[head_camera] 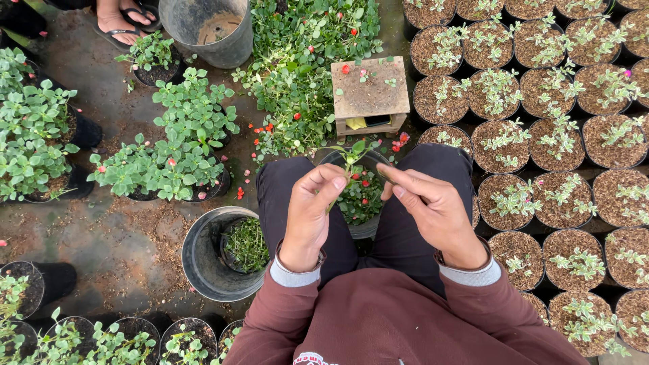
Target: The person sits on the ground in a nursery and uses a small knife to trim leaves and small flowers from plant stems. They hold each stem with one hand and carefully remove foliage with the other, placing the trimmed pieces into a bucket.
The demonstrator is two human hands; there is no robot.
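Even, soft daylight, no hard shadows or glare. Sharp focus across centre; colours saturated. Wide-angle bend at edges: pots [612,145] on the right curve outward. Slight softness in bottom corners. Wet ground [135,236] dull, hardly reflective.

Rough wooden stool [370,94], matt plastic bucket [203,260]

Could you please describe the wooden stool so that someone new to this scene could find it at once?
Look just beyond the person's knees, past the pot between the legs. The stool stands beside the red-flowered plants. It is the only square wooden thing among round pots.
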